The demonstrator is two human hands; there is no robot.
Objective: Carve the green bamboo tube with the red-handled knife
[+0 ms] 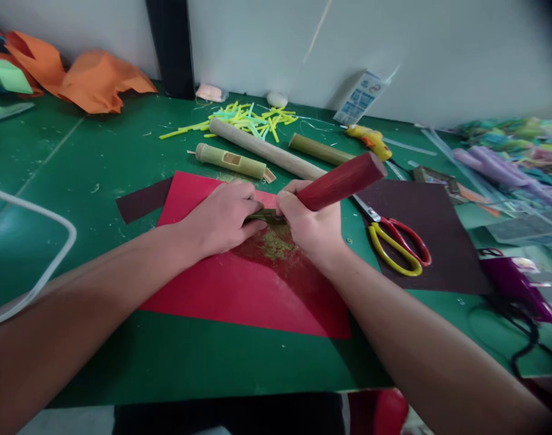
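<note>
My left hand (226, 217) is closed around a short piece of green bamboo (269, 215) over a sheet of red paper (203, 296). My right hand (314, 223) grips a tool with a thick red wooden handle (343, 181), slanting up to the right. Its working end is hidden by my fingers at the bamboo. Greenish shavings (278, 243) lie in a small heap on the paper below. Just behind the paper lies another bamboo tube (231, 160) with a rectangular notch cut in it.
Scissors (396, 241) with yellow and red handles rest on dark paper (439, 235) at the right. Behind are a wooden rod (267, 148), yellow-green strips (244, 121), a bamboo length (321, 149) and a yellow glue gun (371, 142). A white cable (54, 211) arcs at the left.
</note>
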